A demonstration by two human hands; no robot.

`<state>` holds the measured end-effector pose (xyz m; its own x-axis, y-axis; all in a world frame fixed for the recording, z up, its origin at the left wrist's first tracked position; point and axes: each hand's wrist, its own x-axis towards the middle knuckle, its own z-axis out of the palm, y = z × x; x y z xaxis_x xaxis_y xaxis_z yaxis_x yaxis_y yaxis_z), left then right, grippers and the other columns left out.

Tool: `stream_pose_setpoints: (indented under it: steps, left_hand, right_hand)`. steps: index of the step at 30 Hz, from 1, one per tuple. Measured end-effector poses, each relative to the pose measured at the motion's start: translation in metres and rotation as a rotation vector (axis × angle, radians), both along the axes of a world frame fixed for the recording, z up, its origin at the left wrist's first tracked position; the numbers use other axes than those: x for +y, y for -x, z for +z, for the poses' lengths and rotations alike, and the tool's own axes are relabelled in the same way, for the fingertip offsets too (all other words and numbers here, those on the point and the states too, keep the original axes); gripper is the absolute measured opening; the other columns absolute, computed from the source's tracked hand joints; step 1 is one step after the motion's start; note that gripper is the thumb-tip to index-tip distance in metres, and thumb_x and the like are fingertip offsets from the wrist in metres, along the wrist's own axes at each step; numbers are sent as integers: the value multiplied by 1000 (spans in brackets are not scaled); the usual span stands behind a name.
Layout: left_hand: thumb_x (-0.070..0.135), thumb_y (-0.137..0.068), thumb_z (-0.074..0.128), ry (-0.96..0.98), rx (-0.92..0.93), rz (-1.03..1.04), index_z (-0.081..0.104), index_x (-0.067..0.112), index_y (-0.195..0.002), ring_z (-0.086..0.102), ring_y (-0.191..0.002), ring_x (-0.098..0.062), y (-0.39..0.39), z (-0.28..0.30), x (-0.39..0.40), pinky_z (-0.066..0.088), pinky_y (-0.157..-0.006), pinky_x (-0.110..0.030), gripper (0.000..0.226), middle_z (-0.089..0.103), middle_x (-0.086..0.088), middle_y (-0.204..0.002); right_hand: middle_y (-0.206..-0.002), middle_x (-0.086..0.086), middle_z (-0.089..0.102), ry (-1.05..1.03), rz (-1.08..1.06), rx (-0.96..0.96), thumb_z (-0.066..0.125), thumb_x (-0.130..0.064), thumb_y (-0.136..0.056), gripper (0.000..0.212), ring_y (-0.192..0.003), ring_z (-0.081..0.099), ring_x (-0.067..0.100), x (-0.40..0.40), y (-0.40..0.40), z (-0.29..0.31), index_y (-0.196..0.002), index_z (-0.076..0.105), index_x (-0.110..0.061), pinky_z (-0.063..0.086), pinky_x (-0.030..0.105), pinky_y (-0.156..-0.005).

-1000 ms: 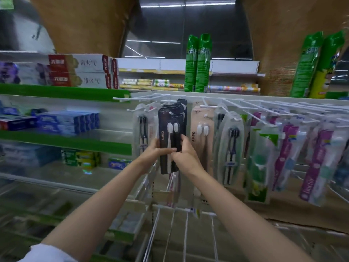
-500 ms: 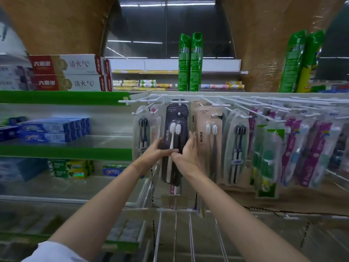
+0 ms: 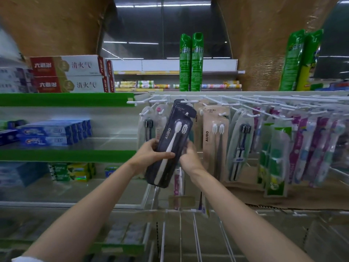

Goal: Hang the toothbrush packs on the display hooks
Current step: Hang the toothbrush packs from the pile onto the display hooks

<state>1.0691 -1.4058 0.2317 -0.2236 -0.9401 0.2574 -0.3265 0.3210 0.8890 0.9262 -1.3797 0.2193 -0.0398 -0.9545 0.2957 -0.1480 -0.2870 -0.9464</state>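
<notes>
Now black pack [image 3: 171, 142] gripped between left hand [image 3: 151, 156], right hand [image 3: 188, 157].

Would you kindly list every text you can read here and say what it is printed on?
"AUBO": black toothbrush pack held by both hands.
"SAKURA", "AUBO": beige toothbrush pack on its hook.
"清火气": toothpaste boxes on the top shelf.
Green bottles, blue boxes: too blurred.

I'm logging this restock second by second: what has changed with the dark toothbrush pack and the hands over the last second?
The dark AUBO pack hung roughly upright before; now it is tilted, top to the right near its hook, bottom swung left. The left hand has closed around its middle, thumb across the front; the right hand has slipped lower, behind its right edge. The beige AUBO pack and its neighbours hang as before.
</notes>
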Motion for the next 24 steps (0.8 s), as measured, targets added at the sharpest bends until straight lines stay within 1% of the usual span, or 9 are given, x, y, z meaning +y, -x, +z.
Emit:
stream_pose_setpoints:
  steps: [2, 4, 9, 13, 15, 17, 19, 21, 24]
  left_hand:
    - [20, -65, 84, 30, -74, 57, 55, 9, -110, 65, -88, -20, -19, 18, 2, 53, -76, -29, 54, 66, -4, -99]
    - [25, -58, 86, 76, -180, 94, 57, 11, -102, 65, -86, -22, -38, 40, 4, 53, -76, -31, 55, 66, -8, -98]
    - [23, -64, 85, 175, -415, 100, 55, 17, -90, 63, -79, -22, -48, 68, 8, 50, -69, -29, 40, 66, -8, -93]
    - [28, -63, 85, 161, -436, 115, 57, 14, -95, 66, -84, -23, -44, 60, 6, 54, -80, -40, 45, 67, -6, -95]
    - [27, -64, 85, 159, -419, 105, 56, 11, -99, 65, -83, -21, -43, 58, 6, 54, -79, -38, 48, 67, -6, -96]
    - [25, -66, 84, 160, -408, 103, 56, 9, -101, 63, -79, -18, -43, 58, 6, 52, -73, -30, 48, 66, -5, -94]
    - [24, -66, 84, 154, -399, 97, 56, 9, -100, 63, -77, -16, -42, 58, 6, 51, -71, -28, 47, 66, -4, -94]
    - [23, -65, 84, 144, -387, 85, 56, 11, -97, 63, -77, -16, -42, 57, 5, 52, -72, -29, 44, 66, -3, -93]
    - [21, -65, 85, 133, -347, 61, 54, 14, -90, 65, -78, -20, -41, 55, 3, 53, -77, -35, 40, 68, -7, -95]
  right_hand:
    - [-156, 1, 13, -51, -21, 106, 37, 9, -87, 71, -145, 12, 21, -4, -1, -6, -149, 17, -19, 13, 40, -120]
    - [-159, 0, -6, -54, -72, 187, 39, 5, -90, 76, -147, -2, 18, -11, -2, -9, -151, -2, -14, 2, 35, -119]
    - [-157, 9, -19, 10, -223, 192, 55, -30, -93, 94, -146, -15, 23, -35, -10, 0, -147, -18, -5, -4, 36, -119]
    - [-159, 15, 2, -47, -362, 62, 63, -36, -86, 99, -147, 6, 30, -66, -6, 10, -150, -6, -4, 12, 45, -119]
    - [-147, 16, 35, -93, -374, 27, 63, -31, -88, 74, -136, 34, 31, -76, -1, 12, -144, 23, -4, 31, 40, -110]
    - [-123, 12, 56, -90, -371, 35, 56, -22, -93, 34, -114, 54, 30, -80, 0, 15, -122, 47, -6, 44, 34, -91]
    - [-118, 13, 57, -40, -398, 72, 47, -15, -95, 19, -107, 56, 30, -83, -3, 17, -112, 50, -9, 46, 38, -88]
    - [-120, 16, 54, -12, -421, 104, 41, -10, -95, 22, -108, 54, 32, -89, -6, 18, -116, 49, -8, 46, 44, -92]
    - [-118, 13, 56, -5, -409, 93, 32, -8, -96, 27, -105, 55, 30, -90, -7, 23, -119, 46, -5, 43, 35, -87]
